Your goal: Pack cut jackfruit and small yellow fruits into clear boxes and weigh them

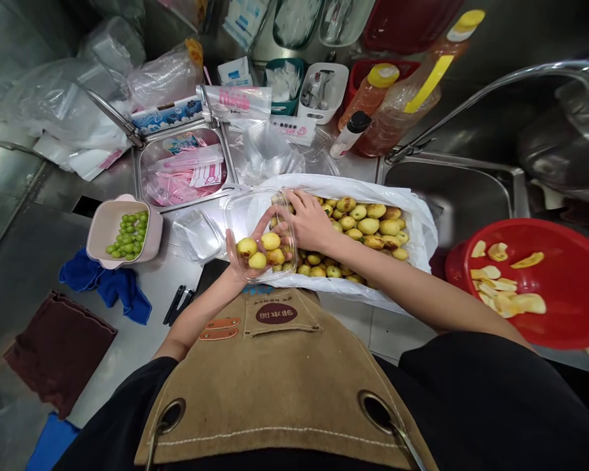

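Observation:
My left hand (266,230) is wrapped round a clear plastic container (235,206), tilted and held over the left end of a box. Several small yellow fruits with brown blotches (258,260) lie in its lower part. My right hand (308,219) reaches in beside the container's right edge, fingers bent down among the fruit at that end of the box; what its fingertips grip is hidden. More of the same yellow fruit (368,226) fills the box, which is lined with a white plastic bag (422,229).
On the left are a pale bowl of green grapes (147,245), an empty clear container (196,235) and a blue cloth (127,294). A red basin (569,281) with cut pieces stands right, below a sink (451,196). Bottles (383,75) and bins (324,91) line the back.

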The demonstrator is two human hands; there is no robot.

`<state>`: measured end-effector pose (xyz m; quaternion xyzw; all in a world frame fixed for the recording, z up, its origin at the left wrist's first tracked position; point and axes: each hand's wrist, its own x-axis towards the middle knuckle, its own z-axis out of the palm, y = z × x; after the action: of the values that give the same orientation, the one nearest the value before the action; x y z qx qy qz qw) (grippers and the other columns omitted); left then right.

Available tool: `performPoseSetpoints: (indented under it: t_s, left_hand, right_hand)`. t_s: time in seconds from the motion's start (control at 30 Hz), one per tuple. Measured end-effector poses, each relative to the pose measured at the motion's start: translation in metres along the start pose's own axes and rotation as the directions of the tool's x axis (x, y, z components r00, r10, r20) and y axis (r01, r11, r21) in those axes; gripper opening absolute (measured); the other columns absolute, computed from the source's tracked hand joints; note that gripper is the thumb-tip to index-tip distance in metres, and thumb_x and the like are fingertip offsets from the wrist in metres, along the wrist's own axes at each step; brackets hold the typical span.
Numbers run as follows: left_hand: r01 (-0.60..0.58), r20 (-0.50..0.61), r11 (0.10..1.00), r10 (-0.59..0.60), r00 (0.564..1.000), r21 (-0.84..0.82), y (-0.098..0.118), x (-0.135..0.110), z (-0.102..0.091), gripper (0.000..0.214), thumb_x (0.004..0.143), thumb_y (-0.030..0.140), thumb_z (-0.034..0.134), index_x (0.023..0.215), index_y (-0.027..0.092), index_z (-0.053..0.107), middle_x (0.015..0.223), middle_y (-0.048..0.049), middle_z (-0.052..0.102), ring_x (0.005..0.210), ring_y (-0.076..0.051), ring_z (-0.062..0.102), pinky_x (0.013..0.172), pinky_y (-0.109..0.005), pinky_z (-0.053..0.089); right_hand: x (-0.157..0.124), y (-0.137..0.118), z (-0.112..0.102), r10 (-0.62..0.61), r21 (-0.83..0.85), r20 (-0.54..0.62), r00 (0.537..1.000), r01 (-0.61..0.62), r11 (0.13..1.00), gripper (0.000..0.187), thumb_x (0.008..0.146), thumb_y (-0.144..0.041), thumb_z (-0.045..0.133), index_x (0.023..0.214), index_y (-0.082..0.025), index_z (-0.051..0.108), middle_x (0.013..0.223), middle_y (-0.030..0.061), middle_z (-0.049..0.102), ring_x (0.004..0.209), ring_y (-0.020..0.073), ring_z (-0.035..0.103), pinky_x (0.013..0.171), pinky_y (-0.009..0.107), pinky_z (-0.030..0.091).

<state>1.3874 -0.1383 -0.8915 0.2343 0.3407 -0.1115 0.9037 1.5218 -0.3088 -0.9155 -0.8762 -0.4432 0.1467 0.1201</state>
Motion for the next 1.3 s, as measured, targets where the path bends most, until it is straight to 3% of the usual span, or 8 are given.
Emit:
performPoseSetpoints:
  t_s: [0.17,0.3,0.43,0.67,0.9,1.17,1.3]
  left_hand:
    - [0.135,0.102,0.979,-0.12,0.987,-0.155,0.005,-0.005,0.01,0.119,0.077,0.11,0.043,0.17,0.036,0.051,0.15,-0.0177,0.07,0.154,-0.048,0.056,0.104,-0.062,0.065]
    - [0.151,0.079,0.965,-0.137,0.987,-0.214,0.008,-0.008,0.014,0.118,0.081,0.108,0.036,0.174,0.036,0.045,0.152,-0.0185,0.069,0.154,-0.047,0.057,0.101,-0.06,0.067]
    - [0.161,0.066,0.954,-0.149,0.987,-0.254,0.009,-0.009,0.015,0.111,0.085,0.104,0.036,0.174,0.038,0.045,0.152,-0.0176,0.069,0.155,-0.047,0.057,0.099,-0.06,0.067]
    - [0.163,0.098,0.95,-0.141,0.985,-0.268,0.013,-0.011,0.019,0.108,0.09,0.101,0.038,0.175,0.035,0.042,0.147,-0.0172,0.072,0.154,-0.047,0.057,0.108,-0.063,0.063]
    - [0.163,0.142,0.949,-0.128,0.981,-0.271,0.011,-0.007,0.013,0.107,0.088,0.099,0.046,0.173,0.033,0.047,0.138,-0.0166,0.076,0.151,-0.046,0.061,0.115,-0.063,0.058]
    - [0.188,0.135,0.948,-0.157,0.978,-0.258,0.014,-0.006,0.014,0.102,0.09,0.098,0.039,0.171,0.035,0.049,0.144,-0.0168,0.073,0.149,-0.043,0.063,0.101,-0.055,0.067]
    - [0.191,0.141,0.952,-0.16,0.977,-0.24,0.012,-0.005,0.014,0.104,0.088,0.099,0.044,0.171,0.037,0.048,0.137,-0.0155,0.075,0.147,-0.043,0.065,0.099,-0.054,0.067]
  right_hand:
    - [-0.008,-0.01,-0.009,0.019,-0.113,0.128,0.992,-0.004,0.994,0.057,0.1,-0.039,0.065,0.151,-0.014,0.069,0.18,0.0253,0.037,0.153,0.0533,0.038,0.117,0.067,0.034]
    - [-0.028,-0.009,-0.019,-0.041,-0.189,0.193,0.98,0.078,0.979,0.05,0.108,-0.042,0.054,0.149,-0.016,0.069,0.168,0.0264,0.052,0.141,0.0465,0.049,0.116,0.068,0.029]
    - [-0.035,0.002,-0.028,-0.086,-0.197,0.245,0.966,0.136,0.971,0.054,0.112,-0.054,0.048,0.154,-0.023,0.065,0.149,0.0227,0.065,0.132,0.0433,0.054,0.11,0.065,0.034]
    - [-0.008,0.032,-0.033,-0.207,-0.091,0.376,0.903,0.259,0.962,0.074,0.095,-0.075,0.07,0.148,-0.024,0.069,0.141,0.0202,0.063,0.119,0.04,0.056,0.101,0.054,0.043]
    - [-0.01,0.016,-0.034,-0.315,-0.048,0.396,0.863,0.362,0.931,0.066,0.097,-0.066,0.072,0.15,-0.026,0.069,0.139,0.017,0.068,0.117,0.04,0.056,0.094,0.05,0.046]
    - [-0.002,0.023,-0.029,-0.359,0.021,0.412,0.837,0.385,0.923,0.058,0.101,-0.061,0.069,0.145,-0.024,0.073,0.135,0.0185,0.069,0.11,0.0369,0.057,0.089,0.046,0.044]
    - [0.001,0.026,-0.029,-0.389,0.092,0.395,0.833,0.385,0.918,0.056,0.103,-0.06,0.068,0.142,-0.02,0.074,0.133,0.0191,0.071,0.109,0.036,0.059,0.089,0.045,0.045]
